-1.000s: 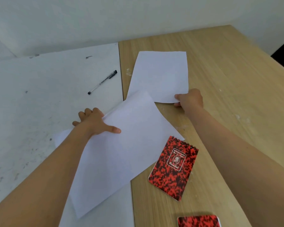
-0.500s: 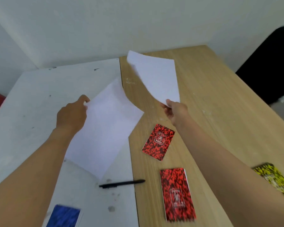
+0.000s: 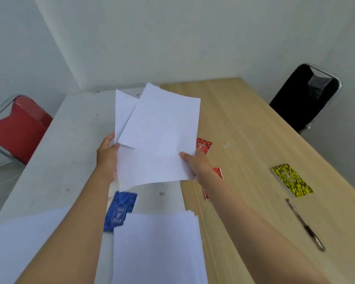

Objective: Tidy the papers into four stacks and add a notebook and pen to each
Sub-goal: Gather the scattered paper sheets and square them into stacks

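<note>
Since the earlier frame we have brought the two separate sheets together and lifted them off the table; they now overlap in the air as loose papers [image 3: 158,138] between both hands. Our left hand [image 3: 108,158] grips the left edge, fingers behind the sheets, and our right hand [image 3: 197,162] pinches the lower right corner, thumb on top. Their long axes run roughly away from us, the far ends fanned apart and the near edge curling downward. Below, a paper stack [image 3: 158,249] lies at the near edge across the seam between the grey table [image 3: 55,160] and the wooden table [image 3: 244,130], long axis pointing away from us. A blue notebook [image 3: 121,210] lies just beyond that stack. Red notebooks [image 3: 203,145] are partly hidden behind our right hand and forearm. A yellow notebook [image 3: 291,180] and a pen [image 3: 304,224] lie to the right, the pen angled toward the near right.
</note>
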